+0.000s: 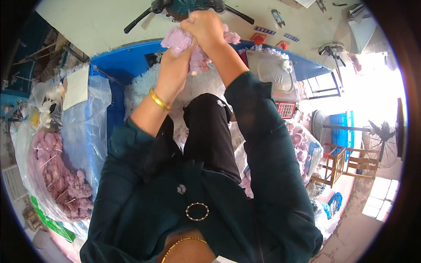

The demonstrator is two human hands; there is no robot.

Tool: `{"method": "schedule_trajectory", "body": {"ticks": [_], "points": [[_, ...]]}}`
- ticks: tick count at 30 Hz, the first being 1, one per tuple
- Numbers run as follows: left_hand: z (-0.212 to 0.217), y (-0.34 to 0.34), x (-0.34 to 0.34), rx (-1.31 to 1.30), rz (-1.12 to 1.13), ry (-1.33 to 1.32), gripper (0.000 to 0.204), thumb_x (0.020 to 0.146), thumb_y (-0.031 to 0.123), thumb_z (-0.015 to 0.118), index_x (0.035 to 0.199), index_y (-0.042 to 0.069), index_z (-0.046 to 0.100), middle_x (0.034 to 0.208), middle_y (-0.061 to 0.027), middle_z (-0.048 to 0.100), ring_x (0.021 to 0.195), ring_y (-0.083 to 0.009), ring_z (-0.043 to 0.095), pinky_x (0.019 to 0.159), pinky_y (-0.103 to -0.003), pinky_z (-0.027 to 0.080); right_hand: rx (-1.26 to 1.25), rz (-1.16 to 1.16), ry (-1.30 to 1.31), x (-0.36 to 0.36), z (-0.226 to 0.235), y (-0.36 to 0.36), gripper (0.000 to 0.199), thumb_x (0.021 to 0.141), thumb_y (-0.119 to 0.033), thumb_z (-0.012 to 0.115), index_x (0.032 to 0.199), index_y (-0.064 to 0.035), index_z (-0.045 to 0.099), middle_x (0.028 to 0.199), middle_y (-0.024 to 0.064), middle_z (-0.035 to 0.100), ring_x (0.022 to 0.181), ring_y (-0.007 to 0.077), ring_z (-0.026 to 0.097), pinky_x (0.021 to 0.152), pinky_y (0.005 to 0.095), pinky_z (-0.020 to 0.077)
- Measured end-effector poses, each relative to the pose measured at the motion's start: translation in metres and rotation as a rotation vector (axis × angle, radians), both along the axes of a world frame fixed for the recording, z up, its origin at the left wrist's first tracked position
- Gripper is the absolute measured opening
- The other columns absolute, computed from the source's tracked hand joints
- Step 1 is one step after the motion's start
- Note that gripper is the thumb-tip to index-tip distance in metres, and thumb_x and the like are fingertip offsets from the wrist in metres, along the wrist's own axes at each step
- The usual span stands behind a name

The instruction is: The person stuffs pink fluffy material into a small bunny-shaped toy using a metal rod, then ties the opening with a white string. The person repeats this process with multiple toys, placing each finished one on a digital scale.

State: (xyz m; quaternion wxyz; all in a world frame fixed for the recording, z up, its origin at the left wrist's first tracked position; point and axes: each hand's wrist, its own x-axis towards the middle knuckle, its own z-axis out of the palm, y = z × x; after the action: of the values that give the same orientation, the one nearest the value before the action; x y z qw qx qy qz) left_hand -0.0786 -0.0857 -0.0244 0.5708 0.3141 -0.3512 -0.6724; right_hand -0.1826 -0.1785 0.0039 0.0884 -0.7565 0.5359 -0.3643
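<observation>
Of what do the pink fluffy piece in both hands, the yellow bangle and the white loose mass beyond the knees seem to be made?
Pink fluffy fabric piece: probably plush, matte, from its fuzzy pile.
Yellow round metal bangle: gold-coloured, polished, with highlights; real gold or plating, unclear.
White loose fibre mass: likely stuffing, matte, in wispy tufts.

A wooden chair (338, 168) stands near a bright window (379, 198).

The person before me wore a dark green shirt (215, 193), its loose sleeves (272, 144) stopping short of the wrists (170, 87), and black trousers (206, 140). A gold bangle (159, 100) circled the left wrist, and I glimpsed a gold necklace (189, 238). A beaded ring (197, 204) and a pale tuft of fluff (181, 189) showed on the shirt.
</observation>
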Motion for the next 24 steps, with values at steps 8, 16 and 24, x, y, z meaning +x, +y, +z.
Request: {"method": "schedule_trajectory", "body": {"ticks": [8, 16, 24], "points": [[-0.006, 0.039, 0.004, 0.017, 0.011, -0.163, 0.019, 0.088, 0.007, 0.061, 0.105, -0.002, 0.059, 0.091, -0.0079, 0.064, 0.074, -0.0163, 0.063, 0.059, -0.029, 0.05, 0.052, -0.013, -0.128, -0.004, -0.013, 0.038, 0.029, 0.067, -0.034, 0.068, 0.067, -0.0058, 0.065, 0.063, 0.0161, 0.06, 0.062, 0.0357, 0.06, 0.055, 0.0412, 0.0477], [-0.044, 0.059, 0.019, -0.328, -0.089, -0.343, 0.047, 0.084, 0.014, 0.067, 0.124, 0.0, 0.048, 0.12, -0.0092, 0.054, 0.114, -0.0188, 0.051, 0.098, -0.032, 0.039, 0.147, 0.133, -0.417, -0.027, -0.009, 0.082, 0.032, 0.075, -0.018, 0.071, 0.059, 0.001, 0.051, 0.05, 0.0091, 0.042, 0.048, 0.0116, 0.034, 0.045, 0.0304, 0.033], [-0.013, 0.034, 0.015, -0.188, -0.064, -0.356, 0.034, 0.082, 0.015, 0.067, 0.112, 0.001, 0.057, 0.097, -0.0036, 0.062, 0.085, -0.0134, 0.059, 0.077, -0.026, 0.047, -0.036, 0.222, -0.458, -0.035, -0.041, 0.067, 0.02, 0.069, -0.003, 0.065, 0.061, 0.0009, 0.047, 0.054, 0.0115, 0.04, 0.047, 0.019, 0.036, 0.046, 0.0319, 0.0318]]}}
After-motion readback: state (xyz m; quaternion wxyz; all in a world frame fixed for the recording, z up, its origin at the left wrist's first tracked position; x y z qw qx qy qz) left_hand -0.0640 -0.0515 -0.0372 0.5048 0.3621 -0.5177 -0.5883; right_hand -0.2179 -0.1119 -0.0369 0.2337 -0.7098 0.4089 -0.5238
